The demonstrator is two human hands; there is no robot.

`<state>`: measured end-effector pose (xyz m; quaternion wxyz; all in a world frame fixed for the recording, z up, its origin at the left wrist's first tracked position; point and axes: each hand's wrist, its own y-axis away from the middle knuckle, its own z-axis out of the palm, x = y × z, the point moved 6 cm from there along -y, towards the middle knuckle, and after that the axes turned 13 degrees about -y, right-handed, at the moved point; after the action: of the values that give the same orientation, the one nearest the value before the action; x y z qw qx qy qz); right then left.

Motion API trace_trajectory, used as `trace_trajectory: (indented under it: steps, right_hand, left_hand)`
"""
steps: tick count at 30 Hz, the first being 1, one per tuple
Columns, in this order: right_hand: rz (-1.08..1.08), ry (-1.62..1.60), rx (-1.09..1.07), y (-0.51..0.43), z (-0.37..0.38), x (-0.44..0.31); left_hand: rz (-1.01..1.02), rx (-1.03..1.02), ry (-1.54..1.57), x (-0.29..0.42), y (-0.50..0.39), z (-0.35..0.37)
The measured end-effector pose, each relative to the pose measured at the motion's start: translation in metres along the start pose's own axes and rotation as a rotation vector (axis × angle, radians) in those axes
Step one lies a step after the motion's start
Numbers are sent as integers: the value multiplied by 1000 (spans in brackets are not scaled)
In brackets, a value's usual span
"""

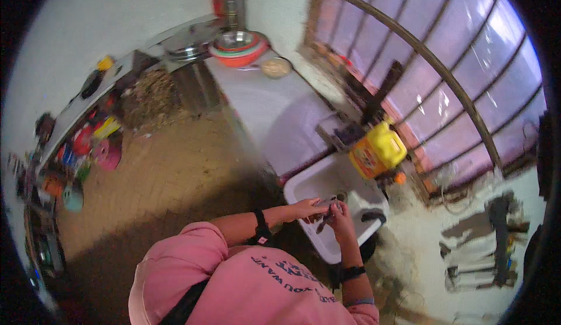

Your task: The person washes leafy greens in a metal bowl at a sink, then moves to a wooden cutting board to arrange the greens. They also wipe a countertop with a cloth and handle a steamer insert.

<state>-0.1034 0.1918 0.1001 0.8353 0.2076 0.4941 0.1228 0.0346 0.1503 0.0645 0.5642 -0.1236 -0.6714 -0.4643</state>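
My left hand (307, 209) and my right hand (342, 220) meet over a white sink basin (302, 184). Between their fingers they hold a small dark object (323, 224), too blurred to name; part of it hangs below the fingers. A lighter, thin piece shows near my left fingertips. On the basin's right rim lies a black item (373, 215). A yellow plastic jug (380, 149) with an orange label stands at the basin's far right corner.
A pale counter (280, 114) runs from the basin to stacked bowls (239, 49) and a round plate (275, 67). A barred window (420, 53) is on the right. Utensils (495, 237) hang on the right wall. Colourful containers (103, 147) stand below the left shelf.
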Motion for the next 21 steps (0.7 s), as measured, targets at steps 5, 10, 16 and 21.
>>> trace_trajectory:
  steps: [5,10,16,21]
  right_hand:
    - [-321,631,-288,2,99,14]
    - [-665,900,-464,5,224,52]
    - [-595,677,-914,14,429,138]
    - [-319,707,-1324,93,606,278]
  left_hand:
    - [63,375,169,-41,108,-68]
    - [68,824,436,-106,252,-128]
    - [-10,1322,457,-216,446,-170]
    - [106,1528,-96,-234,594,-214]
